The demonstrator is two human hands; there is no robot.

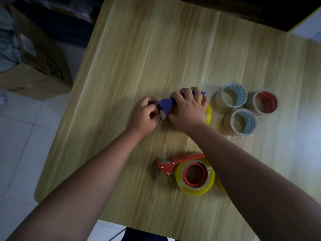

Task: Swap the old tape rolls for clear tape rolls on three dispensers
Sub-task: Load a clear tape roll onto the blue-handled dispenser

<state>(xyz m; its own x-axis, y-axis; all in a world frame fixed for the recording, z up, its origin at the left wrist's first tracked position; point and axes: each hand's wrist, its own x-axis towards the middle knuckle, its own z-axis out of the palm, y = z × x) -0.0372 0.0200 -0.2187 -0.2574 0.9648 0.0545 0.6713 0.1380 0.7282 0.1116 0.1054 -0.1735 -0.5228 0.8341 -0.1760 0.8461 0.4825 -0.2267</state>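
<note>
- Blue dispenser (166, 104) lying mid-table, mostly hidden under both hands; only its blue nose and a strip of blue at the far edge showing.
- Yellowish roll (209, 114) seated on it, seen as a crescent at the right of the right hand.
- Right hand (188, 108) spread over roll and dispenser body, fingers curled down and clamped on them.
- Left hand (145, 114) at the dispenser's left end, fingertips pinched together on a small pale tab (163, 116), probably the tape end; too small to be sure.
- Red dispenser (167, 165) lying nearer, its nose pointing left, loaded with a yellowish roll (195, 176) on a red core; right forearm crossing just beside and over its right edge.
- Three spare rolls standing on end at the right, close together: far one (229, 97) with pale patterned core, near one (240, 122) alike, rightmost (263, 102) with red inner lining.
- Wooden table (156, 49) bare across its far half.
- Cardboard box (34, 63) on the floor, far left, well apart from the table's things.
- Scene dim, brighter at the right edge.
</note>
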